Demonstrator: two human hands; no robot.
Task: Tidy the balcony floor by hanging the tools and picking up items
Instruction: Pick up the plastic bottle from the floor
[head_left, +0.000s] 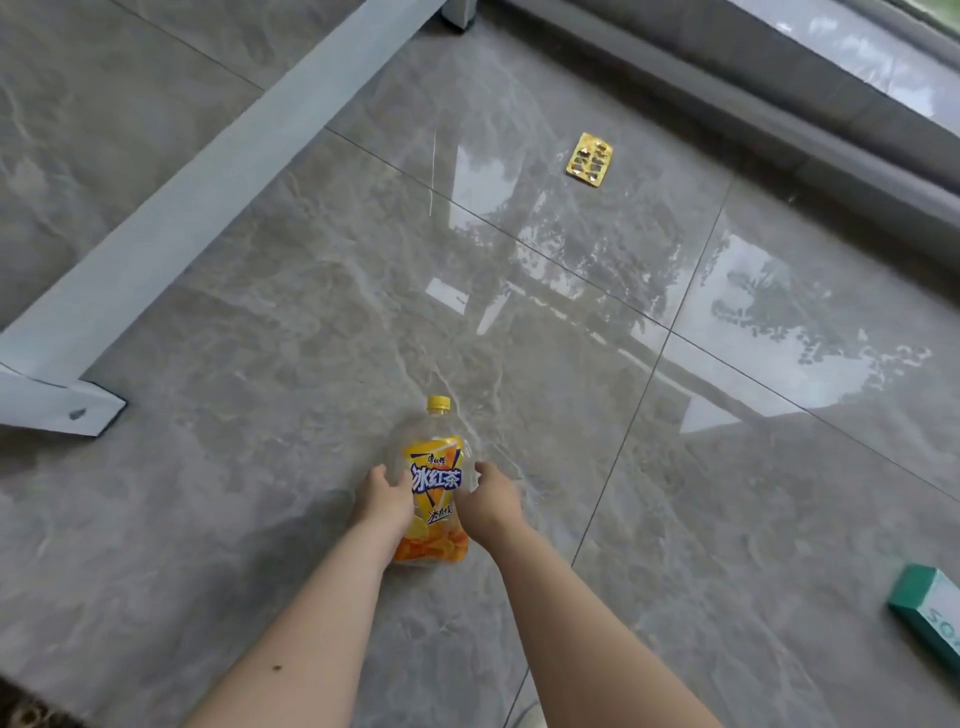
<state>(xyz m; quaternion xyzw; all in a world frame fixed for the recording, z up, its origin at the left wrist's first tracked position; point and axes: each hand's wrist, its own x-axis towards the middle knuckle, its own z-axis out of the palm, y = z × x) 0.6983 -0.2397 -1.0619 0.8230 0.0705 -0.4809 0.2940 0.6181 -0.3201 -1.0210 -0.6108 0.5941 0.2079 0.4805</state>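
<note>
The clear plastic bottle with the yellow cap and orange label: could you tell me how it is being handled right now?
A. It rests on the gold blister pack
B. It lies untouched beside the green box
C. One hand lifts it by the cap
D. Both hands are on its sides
D: the left hand and right hand flank the clear plastic bottle on the grey tiled floor.

Home balcony, glossy grey marble-look floor tiles, reflected trees, grey sill along the edge

A bottle is laid on the floor between the left hand and right hand. A blister pack is found at one o'clock, a box at four, a beam at ten.
</note>
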